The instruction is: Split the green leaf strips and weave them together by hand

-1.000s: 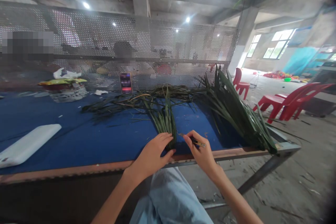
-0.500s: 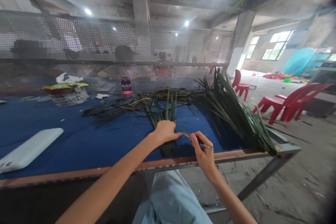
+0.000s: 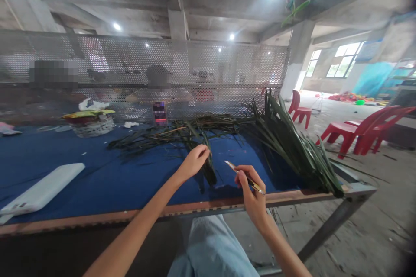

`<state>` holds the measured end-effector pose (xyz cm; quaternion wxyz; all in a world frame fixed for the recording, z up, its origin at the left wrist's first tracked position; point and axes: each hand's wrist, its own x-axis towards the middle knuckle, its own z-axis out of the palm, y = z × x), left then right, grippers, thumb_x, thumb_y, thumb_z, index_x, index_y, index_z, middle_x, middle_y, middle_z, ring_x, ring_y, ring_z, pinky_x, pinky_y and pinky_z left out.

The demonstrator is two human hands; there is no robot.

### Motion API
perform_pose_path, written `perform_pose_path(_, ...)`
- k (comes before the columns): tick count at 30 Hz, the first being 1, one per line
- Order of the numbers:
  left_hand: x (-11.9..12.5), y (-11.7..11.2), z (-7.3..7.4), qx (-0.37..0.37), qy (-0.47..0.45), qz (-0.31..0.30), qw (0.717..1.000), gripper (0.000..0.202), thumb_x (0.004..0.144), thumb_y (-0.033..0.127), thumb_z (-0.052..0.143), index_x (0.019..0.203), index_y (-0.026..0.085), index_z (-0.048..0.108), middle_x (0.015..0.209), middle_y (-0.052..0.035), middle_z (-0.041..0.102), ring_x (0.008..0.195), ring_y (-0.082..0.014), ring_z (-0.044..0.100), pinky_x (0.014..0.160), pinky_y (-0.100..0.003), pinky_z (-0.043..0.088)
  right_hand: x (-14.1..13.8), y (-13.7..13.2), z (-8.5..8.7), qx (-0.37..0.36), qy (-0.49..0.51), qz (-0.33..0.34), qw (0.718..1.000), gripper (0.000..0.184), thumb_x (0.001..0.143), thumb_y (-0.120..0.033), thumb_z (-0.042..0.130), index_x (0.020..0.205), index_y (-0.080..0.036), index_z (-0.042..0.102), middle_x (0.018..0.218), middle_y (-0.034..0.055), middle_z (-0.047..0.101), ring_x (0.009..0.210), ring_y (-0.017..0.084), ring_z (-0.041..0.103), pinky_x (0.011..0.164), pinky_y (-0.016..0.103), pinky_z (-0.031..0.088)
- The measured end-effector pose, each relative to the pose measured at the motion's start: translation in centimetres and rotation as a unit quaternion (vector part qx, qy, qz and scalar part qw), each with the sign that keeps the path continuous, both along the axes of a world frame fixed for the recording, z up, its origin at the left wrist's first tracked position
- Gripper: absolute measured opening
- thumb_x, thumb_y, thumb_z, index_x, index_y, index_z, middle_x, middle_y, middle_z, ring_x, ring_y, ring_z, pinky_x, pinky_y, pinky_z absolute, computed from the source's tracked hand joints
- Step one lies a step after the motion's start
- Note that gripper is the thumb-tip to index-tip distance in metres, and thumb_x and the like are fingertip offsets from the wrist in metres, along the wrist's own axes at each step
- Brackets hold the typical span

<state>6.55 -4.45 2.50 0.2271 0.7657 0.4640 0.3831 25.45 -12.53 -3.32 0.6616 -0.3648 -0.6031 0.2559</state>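
My left hand is closed around a small bundle of long green leaves and holds it tilted just above the blue table top. The bundle's cut ends point toward me. My right hand is closed on a thin knife held like a pen, its blade tip pointing left toward the bundle, a short gap away. Both hands are near the table's front edge.
A big pile of green leaves leans on the table's right end, and loose leaves lie across the middle. A white flat box lies left. A perforated metal screen backs the table; people sit behind it. Red chairs stand right.
My left hand moved away from the front edge, gathered the leaf bundle and lifted it, turning it to the left. My right hand with the knife drew back slightly to the right.
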Motion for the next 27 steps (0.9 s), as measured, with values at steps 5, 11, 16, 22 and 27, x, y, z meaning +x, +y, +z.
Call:
perform_pose_path(5, -0.7, -3.5, -0.7, -0.111, -0.256, 0.031, 0.96, 0.026, 0.076, 0.044, 0.054, 0.072, 0.018, 0.05, 0.077, -0.0009, 0.057, 0.077, -0.0167, 0.057, 0.074, -0.029, 0.049, -2.1, -0.7, 0.5, 0.003, -0.01, 0.048, 0.999, 0.02, 0.094, -0.03, 0.046, 0.103, -0.019, 0.059, 0.08, 0.0024, 0.062, 0.074, 0.014, 0.058, 0.068, 0.024, 0.045)
perform_pose_path(11, -0.8, -4.8, -0.9, -0.073, -0.193, 0.048, 0.977, 0.018, 0.072, 0.034, 0.06, 0.073, 0.017, 0.054, 0.07, 0.0014, 0.056, 0.067, -0.0147, 0.056, 0.066, -0.024, 0.045, -3.5, -0.7, 0.5, 0.038, -0.134, 0.021, 0.99, 0.014, 0.091, -0.032, 0.051, 0.088, -0.019, 0.056, 0.079, 0.0011, 0.057, 0.07, 0.013, 0.053, 0.067, 0.023, 0.042)
perform_pose_path(16, 0.0, -4.1, -0.4, -0.013, -0.024, 0.071, 0.997, 0.017, 0.079, 0.034, 0.058, 0.077, 0.017, 0.058, 0.073, -0.0018, 0.061, 0.065, -0.0165, 0.058, 0.064, -0.027, 0.045, -2.9, -0.5, 0.6, 0.021, -0.248, -0.022, 0.968, 0.015, 0.084, -0.031, 0.058, 0.077, -0.02, 0.051, 0.069, -0.0028, 0.055, 0.061, 0.01, 0.049, 0.059, 0.02, 0.036)
perform_pose_path(22, 0.6, -3.0, -0.9, 0.111, 0.188, -0.064, 0.974, 0.02, 0.084, 0.028, 0.058, 0.098, 0.017, 0.066, 0.099, -0.0089, 0.064, 0.101, -0.023, 0.055, 0.092, -0.037, 0.044, -1.3, -0.1, -0.3, 0.007, -0.304, -0.047, 0.952, 0.007, 0.085, -0.022, 0.05, 0.078, -0.021, 0.052, 0.069, -0.0016, 0.057, 0.063, 0.013, 0.05, 0.06, 0.022, 0.034)
perform_pose_path(27, 0.3, -1.0, -1.3, 0.142, 0.266, -0.125, 0.945, 0.03, 0.083, 0.028, 0.059, 0.111, 0.017, 0.064, 0.113, -0.0124, 0.057, 0.108, -0.0245, 0.053, 0.095, -0.04, 0.045, 0.0, 1.4, 0.2, 0.02, -0.351, -0.055, 0.934, 0.01, 0.085, -0.014, 0.047, 0.079, -0.021, 0.05, 0.076, 0.0019, 0.059, 0.074, 0.017, 0.051, 0.064, 0.024, 0.036)
